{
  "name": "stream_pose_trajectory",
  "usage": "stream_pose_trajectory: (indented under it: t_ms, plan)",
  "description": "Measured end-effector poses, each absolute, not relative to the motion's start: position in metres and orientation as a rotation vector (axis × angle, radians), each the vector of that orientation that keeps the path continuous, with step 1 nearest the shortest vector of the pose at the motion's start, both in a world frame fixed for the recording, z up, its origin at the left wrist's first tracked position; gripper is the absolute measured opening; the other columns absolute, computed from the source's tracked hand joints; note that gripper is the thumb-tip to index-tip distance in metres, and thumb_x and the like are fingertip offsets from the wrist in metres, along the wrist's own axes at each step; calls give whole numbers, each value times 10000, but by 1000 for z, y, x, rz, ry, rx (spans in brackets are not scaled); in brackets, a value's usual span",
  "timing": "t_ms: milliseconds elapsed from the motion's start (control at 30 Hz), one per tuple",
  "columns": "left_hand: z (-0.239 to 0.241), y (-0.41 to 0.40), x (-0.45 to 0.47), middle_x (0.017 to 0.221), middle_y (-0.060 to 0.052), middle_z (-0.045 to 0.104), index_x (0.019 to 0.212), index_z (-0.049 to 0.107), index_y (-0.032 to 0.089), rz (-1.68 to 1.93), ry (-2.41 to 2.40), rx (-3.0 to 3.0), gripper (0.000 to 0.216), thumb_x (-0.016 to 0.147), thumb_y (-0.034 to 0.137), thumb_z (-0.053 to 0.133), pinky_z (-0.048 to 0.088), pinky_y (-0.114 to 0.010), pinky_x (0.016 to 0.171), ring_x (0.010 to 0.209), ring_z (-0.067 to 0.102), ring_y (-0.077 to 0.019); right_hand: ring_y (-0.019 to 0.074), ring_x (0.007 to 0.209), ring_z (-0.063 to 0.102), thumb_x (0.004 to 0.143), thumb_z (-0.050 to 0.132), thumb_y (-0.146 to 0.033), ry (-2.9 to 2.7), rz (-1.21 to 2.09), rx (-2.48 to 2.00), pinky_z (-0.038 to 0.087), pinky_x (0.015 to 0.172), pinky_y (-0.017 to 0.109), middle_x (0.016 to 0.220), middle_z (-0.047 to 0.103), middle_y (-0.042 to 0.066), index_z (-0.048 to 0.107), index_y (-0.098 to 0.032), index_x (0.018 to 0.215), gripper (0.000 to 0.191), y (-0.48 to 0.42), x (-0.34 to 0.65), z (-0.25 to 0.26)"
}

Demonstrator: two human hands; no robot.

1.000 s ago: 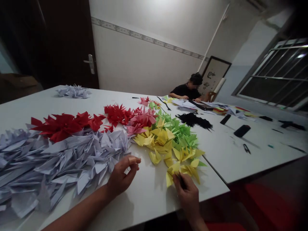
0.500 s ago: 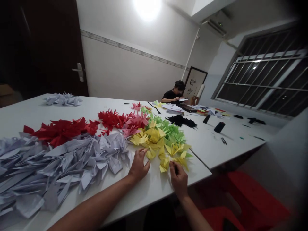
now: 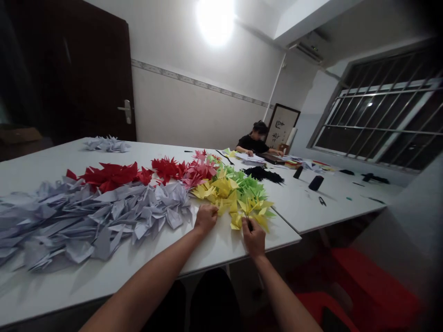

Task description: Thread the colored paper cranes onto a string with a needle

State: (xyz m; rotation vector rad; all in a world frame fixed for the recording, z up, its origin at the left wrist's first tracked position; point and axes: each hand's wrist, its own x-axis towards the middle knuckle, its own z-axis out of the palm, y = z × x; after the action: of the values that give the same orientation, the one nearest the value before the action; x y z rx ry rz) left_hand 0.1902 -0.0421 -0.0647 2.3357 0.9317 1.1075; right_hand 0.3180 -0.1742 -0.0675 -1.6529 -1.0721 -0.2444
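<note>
Yellow folded paper cranes lie in a cluster on the white table in front of me. My left hand is closed at the near left side of this cluster, its fingertips against the yellow paper; what it pinches is hidden. At the cluster's near right, my right hand is closed in a pinch below a yellow crane. A thin dark line shows above its fingertips, too small to name. Green paper cranes sit just behind the yellow ones, and pink ones behind to the left.
White paper cranes form a large heap at left, with red cranes behind. A smaller white pile stands far left. Black strands and dark cylinders lie at right. Across the table a person sits by papers. Red stools stand lower right.
My left hand's fingers, apart before, have closed against the yellow paper. My right hand stays pinched beside the cranes. The view has shifted slightly. The person opposite has lowered a paper and spread both arms.
</note>
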Motion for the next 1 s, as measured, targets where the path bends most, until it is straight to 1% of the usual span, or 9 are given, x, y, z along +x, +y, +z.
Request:
stream_pose_trajectory:
  t_ms: [133, 233, 367, 467, 567, 700, 767, 833, 1000]
  plan:
    - [-62, -50, 163, 900, -58, 657, 868, 656, 188, 1167, 826, 2342, 264, 696, 29, 536, 424, -385, 898, 950, 566, -228, 143, 523, 484, 835, 438, -532, -1073, -260, -1657, 363, 529, 244, 552, 574, 23, 583, -166, 627, 445, -174, 320, -69]
    - [-65, -53, 142, 951, -60, 639, 981, 625, 188, 1162, 735, 2338, 367, 686, 9, 498, 455, -365, 875, 944, 573, -211, 145, 533, 482, 826, 449, -539, -1054, -273, -1670, 358, 536, 248, 544, 555, 17, 573, -171, 620, 440, -173, 320, -71]
    - [-70, -51, 127, 1034, -76, 593, 1222, 467, 175, 1155, 644, 2275, 532, 719, 9, 420, 506, -280, 765, 881, 590, -153, 134, 519, 460, 821, 470, -534, -1040, -282, -1688, 355, 535, 246, 531, 530, 2, 568, -173, 612, 429, -172, 321, -71]
    - [-69, -47, 125, 1012, -65, 559, 1313, 353, 192, 1201, 561, 2094, 612, 726, 42, 439, 515, -254, 713, 838, 582, -132, 129, 504, 451, 826, 469, -523, -1034, -296, -1689, 363, 519, 243, 517, 510, -5, 562, -172, 602, 427, -174, 322, -70]
    - [-65, -45, 124, 1013, -64, 535, 1323, 335, 202, 1249, 488, 1960, 618, 732, 80, 468, 521, -267, 712, 827, 570, -135, 148, 540, 507, 824, 479, -503, -1036, -330, -1662, 405, 534, 253, 568, 564, 20, 593, -162, 663, 395, -182, 316, -68]
    - [-63, -42, 120, 1027, -80, 558, 1306, 359, 199, 1301, 479, 2005, 579, 750, 77, 460, 516, -302, 760, 904, 569, -172, 152, 602, 591, 835, 519, -365, -1352, -333, -1420, 467, 552, 248, 743, 652, 55, 620, -154, 904, 244, -182, 281, -55]
    - [-61, -40, 118, 1105, -99, 556, 1258, 408, 199, 1325, 486, 2075, 521, 758, 64, 456, 510, -317, 787, 958, 567, -191, 133, 554, 575, 849, 497, -344, -1577, -210, -1240, 466, 505, 240, 754, 639, 42, 578, -160, 1055, 288, -167, 259, -44]
    - [-58, -36, 116, 1179, -112, 535, 1215, 436, 197, 1399, 498, 2150, 478, 762, 44, 448, 501, -334, 817, 994, 560, -201, 138, 575, 591, 866, 463, -337, -1712, -122, -1059, 474, 494, 242, 793, 639, 52, 535, -164, 1117, 313, -141, 241, -33]
    - [-48, -16, 109, 1039, -77, 567, 1251, 405, 216, 1728, 566, 2174, 505, 787, 18, 427, 509, -343, 801, 927, 562, -184, 206, 841, 640, 872, 465, -270, -1595, -166, -937, 530, 702, 336, 956, 651, 100, 535, -175, 1116, 271, -71, 225, -31]
